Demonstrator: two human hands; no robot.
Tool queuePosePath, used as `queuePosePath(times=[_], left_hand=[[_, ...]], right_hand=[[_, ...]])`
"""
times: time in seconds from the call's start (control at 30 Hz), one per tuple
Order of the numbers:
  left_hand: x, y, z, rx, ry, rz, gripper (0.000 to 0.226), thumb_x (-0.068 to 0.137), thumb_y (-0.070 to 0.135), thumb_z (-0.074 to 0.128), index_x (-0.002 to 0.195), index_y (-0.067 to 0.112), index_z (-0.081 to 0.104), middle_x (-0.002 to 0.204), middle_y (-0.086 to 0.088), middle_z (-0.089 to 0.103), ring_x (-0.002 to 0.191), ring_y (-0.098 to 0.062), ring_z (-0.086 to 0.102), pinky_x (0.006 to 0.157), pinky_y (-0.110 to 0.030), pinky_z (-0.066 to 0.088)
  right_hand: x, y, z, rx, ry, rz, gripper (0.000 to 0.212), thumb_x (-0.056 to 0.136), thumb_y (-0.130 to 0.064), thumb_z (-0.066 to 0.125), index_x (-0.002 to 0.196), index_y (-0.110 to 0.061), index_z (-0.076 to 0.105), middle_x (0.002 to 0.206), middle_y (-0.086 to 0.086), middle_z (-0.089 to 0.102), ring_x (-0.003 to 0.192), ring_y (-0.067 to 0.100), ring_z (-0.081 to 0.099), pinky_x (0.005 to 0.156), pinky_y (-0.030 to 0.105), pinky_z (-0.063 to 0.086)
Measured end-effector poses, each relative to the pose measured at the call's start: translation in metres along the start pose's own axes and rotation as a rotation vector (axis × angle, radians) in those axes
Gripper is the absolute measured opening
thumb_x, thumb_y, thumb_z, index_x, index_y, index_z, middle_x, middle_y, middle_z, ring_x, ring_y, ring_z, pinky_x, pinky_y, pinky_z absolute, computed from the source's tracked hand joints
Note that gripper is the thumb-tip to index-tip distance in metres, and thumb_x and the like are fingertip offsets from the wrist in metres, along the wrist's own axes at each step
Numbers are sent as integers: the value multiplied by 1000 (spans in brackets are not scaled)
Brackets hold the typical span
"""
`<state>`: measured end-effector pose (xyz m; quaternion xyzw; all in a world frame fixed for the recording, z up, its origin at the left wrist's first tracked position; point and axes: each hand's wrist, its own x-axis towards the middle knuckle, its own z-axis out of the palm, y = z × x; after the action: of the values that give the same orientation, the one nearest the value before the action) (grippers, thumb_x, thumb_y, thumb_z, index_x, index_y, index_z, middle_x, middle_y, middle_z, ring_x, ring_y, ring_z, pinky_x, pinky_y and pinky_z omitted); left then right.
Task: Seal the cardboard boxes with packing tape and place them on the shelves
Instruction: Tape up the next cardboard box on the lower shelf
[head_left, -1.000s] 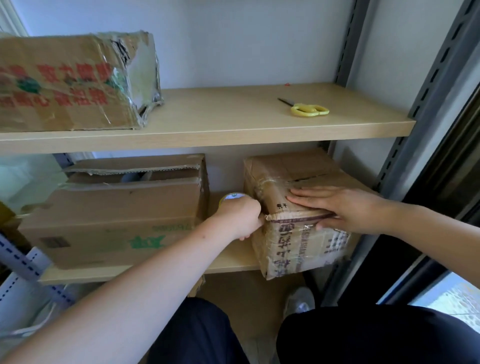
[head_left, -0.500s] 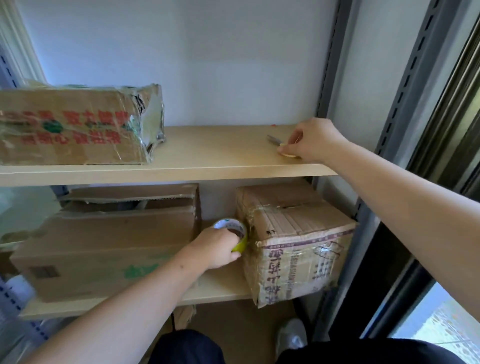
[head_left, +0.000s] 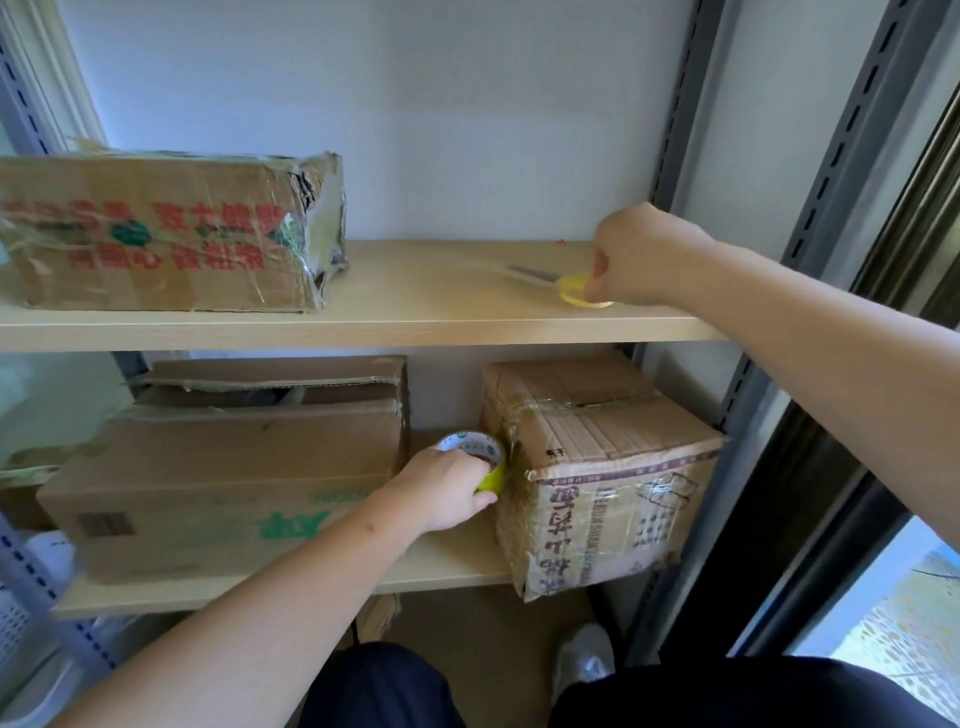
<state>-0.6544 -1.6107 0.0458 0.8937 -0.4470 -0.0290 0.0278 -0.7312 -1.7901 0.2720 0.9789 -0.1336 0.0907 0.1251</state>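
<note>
We look from a single head-worn, wide-angle view, facing forward and slightly down into a shelving unit at close range. The pale wooden upper shelf board (head_left: 363, 327) crosses the picture at mid height, roughly level with our gaze; the pale wooden lower shelf board (head_left: 441, 564) sits beneath it, seen from above. Both bare forearms reach in from the bottom edge and the right edge. Our dark-clothed lap fills the bottom edge. No second view shares the scene.
</note>
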Motion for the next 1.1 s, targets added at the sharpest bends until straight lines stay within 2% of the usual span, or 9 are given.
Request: queuePosePath(times=[0.1,0.23,0.37,0.5,0.6,0.73,0.83,0.93,1.1], left_hand=[[1,-3,1,5,19,8,30,101,44,48,84,20,51,75,5,49,74,-17,50,70,-29,37],[2,-4,7,-4,42,39,33,100,44,48,90,14,57,84,0,61,83,-22,58,76,-32,44],[0,-2,10,20,86,51,29,102,42,45,108,19,61,111,-3,67,103,-25,61,87,-34,47],[-2,2,14,-43,134,70,25,101,42,47,110,24,62,102,2,67,100,-21,62,82,-31,45],[-1,3,12,-19,88,16,23,100,43,49,91,25,61,73,11,53,85,-19,62,75,-29,45],[-3,5,4,239,222,43,30,99,44,49,97,22,69,83,1,69,94,-24,67,89,-35,49],[-5,0,2,308,224,-117,40,99,53,45,96,21,69,84,0,69,83,-24,66,75,-32,49],[-9,-9,0,373,279,-135,56,93,68,37,80,21,65,67,5,57,67,-20,60,72,-31,50],[-29,-32,-3,221,112,104,37,99,57,37,83,27,49,77,12,55,97,-20,51,85,-25,34]], right_hand=[[-64,-29,15,226,220,-140,38,85,-53,50,89,-19,66,79,2,68,68,25,65,61,37,57],[-94,-57,89,250,59,-296,20,96,-27,54,115,-21,51,99,-2,63,75,20,64,68,38,57],[-82,-56,166,321,15,-224,56,87,-1,60,137,-20,44,128,1,46,101,24,57,79,34,55],[-73,-65,187,381,153,3,59,97,-57,38,141,-18,36,131,4,38,117,25,40,101,41,38],[-67,-66,197,350,132,-14,70,87,-61,54,139,-18,36,135,3,37,126,25,43,110,42,37],[-75,-59,203,437,117,-26,58,86,-44,64,132,-22,36,128,-2,35,111,20,53,88,32,51],[-87,-46,203,408,117,-73,54,86,-45,63,128,-25,37,118,-8,32,87,15,52,59,24,43],[-94,-32,205,395,113,-106,51,87,-45,61,127,-26,37,113,-12,29,77,13,47,53,22,33],[-99,-23,205,404,138,-215,47,86,-42,62,123,-22,42,111,-10,33,70,13,45,50,24,37]])
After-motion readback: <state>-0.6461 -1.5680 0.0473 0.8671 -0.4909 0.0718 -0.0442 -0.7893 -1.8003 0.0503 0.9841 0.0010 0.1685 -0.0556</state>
